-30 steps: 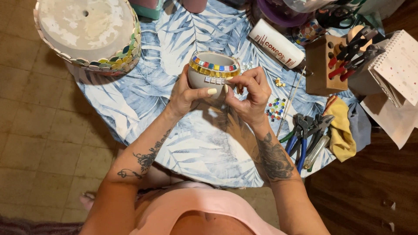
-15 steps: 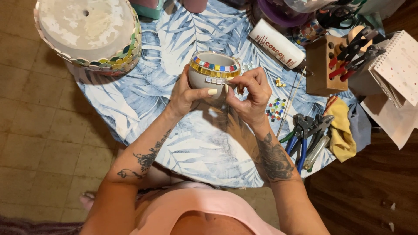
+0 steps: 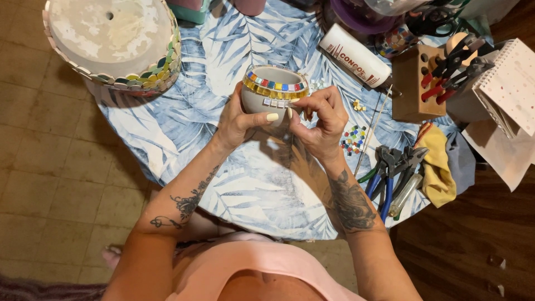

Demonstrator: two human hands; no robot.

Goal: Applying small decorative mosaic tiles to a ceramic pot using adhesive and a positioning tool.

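Pot [image 3: 266, 92], small and pale, with a band of bright coloured tiles round its rim and a row of white tiles just under that band, sits between the two hands above the middle of the round table. The left hand [image 3: 238, 121] wraps the pot's left side and bottom, its thumb lying across the front below the white tiles, so the hand is closed on the pot. The right hand [image 3: 320, 120] is at the pot's right front, fingers curled and fingertips bunched against the white tiles; whether a loose tile is pinched between them cannot be told.

The table wears a cloth [image 3: 184, 128] printed with blue leaves. At its far left corner stands a big upturned pot [image 3: 111, 42], chalky white on its base, its edge lined with green, yellow and pale tiles. A white tube [image 3: 356, 56] lies on its side beyond the right hand. Just right of that hand is a little heap of loose coloured tiles [image 3: 353, 139], with a few yellow ones [image 3: 356, 105] near it. A wooden block [image 3: 412, 83] holds red-handled tools upright. Pliers [image 3: 390, 173] with blue and green handles lie near the table's right edge, beside a yellow rag [image 3: 437, 164]. A spiral notebook [image 3: 510, 83] and loose papers rest at the far right.
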